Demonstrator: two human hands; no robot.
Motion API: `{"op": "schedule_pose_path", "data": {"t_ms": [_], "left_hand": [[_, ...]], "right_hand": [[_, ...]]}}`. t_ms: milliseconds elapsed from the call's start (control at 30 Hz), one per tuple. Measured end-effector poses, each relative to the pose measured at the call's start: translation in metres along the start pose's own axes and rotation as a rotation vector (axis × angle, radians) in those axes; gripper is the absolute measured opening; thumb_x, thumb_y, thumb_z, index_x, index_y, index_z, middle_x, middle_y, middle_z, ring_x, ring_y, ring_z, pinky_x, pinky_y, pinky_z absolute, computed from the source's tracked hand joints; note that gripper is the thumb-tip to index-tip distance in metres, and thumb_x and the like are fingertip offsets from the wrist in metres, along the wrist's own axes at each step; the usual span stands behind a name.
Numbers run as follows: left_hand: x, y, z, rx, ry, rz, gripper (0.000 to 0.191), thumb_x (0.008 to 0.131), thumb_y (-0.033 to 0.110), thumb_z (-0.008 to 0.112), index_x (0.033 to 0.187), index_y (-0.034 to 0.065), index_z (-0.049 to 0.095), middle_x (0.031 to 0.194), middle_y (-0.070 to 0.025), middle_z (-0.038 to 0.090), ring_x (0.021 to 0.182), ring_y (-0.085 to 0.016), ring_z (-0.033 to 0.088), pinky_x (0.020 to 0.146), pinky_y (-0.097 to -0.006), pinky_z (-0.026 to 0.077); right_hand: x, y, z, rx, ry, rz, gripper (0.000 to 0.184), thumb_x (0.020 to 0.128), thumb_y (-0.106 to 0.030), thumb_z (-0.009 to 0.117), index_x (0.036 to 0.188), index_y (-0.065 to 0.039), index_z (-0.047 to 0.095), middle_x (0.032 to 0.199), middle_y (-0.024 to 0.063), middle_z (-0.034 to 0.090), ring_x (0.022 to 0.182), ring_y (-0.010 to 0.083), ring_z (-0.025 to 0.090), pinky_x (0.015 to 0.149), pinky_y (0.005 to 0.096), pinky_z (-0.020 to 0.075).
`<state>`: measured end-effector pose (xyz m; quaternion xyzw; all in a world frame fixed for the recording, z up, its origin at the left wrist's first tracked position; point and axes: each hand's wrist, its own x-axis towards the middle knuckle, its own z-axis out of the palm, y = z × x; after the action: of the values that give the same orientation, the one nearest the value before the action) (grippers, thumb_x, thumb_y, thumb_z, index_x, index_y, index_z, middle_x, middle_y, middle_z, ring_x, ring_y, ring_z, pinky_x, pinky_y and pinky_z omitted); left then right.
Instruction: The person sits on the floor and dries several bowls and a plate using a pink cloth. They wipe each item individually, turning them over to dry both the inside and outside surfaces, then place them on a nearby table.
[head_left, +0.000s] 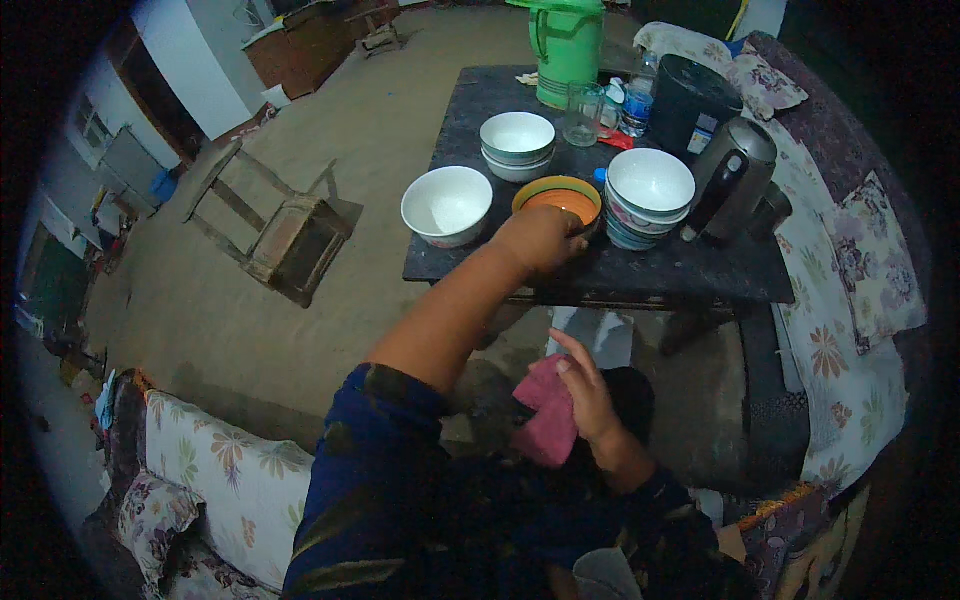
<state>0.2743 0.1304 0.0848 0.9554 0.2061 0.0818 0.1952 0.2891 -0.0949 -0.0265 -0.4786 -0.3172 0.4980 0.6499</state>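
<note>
My left hand (541, 238) reaches over the front of the dark table. Its fingers are at the near rim of an orange bowl (551, 195) with a yellow-green edge, and appear to grip it; part of the bowl is hidden behind the hand. In my right hand (589, 397), low in front of my body, is a pink cloth (551, 424). Left of the orange bowl stands a white bowl (448, 204). Behind it is a small stack of white bowls (517, 142). A taller stack of bowls (649, 191) is just to its right.
On the dark table (469, 97) are a green thermos jug (570, 49), a glass mug (583, 116), a plastic bottle (637, 105), a black bin-like container (694, 105) and a steel electric kettle (735, 172). A wooden chair (289, 236) stands left. Flower-patterned sofa covers (829, 352) line the right.
</note>
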Motion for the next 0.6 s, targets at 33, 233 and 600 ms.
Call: {"op": "schedule_pose_path", "data": {"t_ms": [33,233,600], "left_hand": [[0.002,0.0,-0.001,-0.005,-0.028,-0.017,0.033,0.089,0.035,0.059,0.103,0.006,0.068,0.095,-0.0176,0.069,0.089,-0.037,0.065,0.08,-0.047,0.051],[-0.013,0.008,-0.021,-0.031,0.159,-0.019,0.033,0.091,0.032,0.059,0.106,0.0035,0.066,0.092,-0.0208,0.067,0.087,-0.036,0.065,0.077,-0.0441,0.051],[-0.174,0.026,-0.007,-1.114,0.2,-0.239,0.031,0.095,0.026,0.059,0.114,0.001,0.061,0.102,-0.0044,0.065,0.089,-0.011,0.058,0.077,-0.0285,0.048]], "right_hand": [[-0.001,-0.001,-0.001,-0.005,-0.001,-0.003,0.045,0.098,-0.013,0.042,0.143,-0.009,0.038,0.107,0.013,0.063,0.101,0.0181,0.06,0.09,0.0325,0.0494],[-0.003,-0.003,-0.005,0.068,0.041,-0.041,0.042,0.099,-0.015,0.041,0.14,-0.007,0.042,0.106,0.0108,0.063,0.098,0.0156,0.06,0.09,0.032,0.049],[-0.012,-0.121,0.018,0.215,0.425,-0.67,0.052,0.096,-0.041,0.046,0.134,-0.006,0.046,0.126,0.0125,0.053,0.118,0.0285,0.052,0.1,0.0421,0.0445]]}}
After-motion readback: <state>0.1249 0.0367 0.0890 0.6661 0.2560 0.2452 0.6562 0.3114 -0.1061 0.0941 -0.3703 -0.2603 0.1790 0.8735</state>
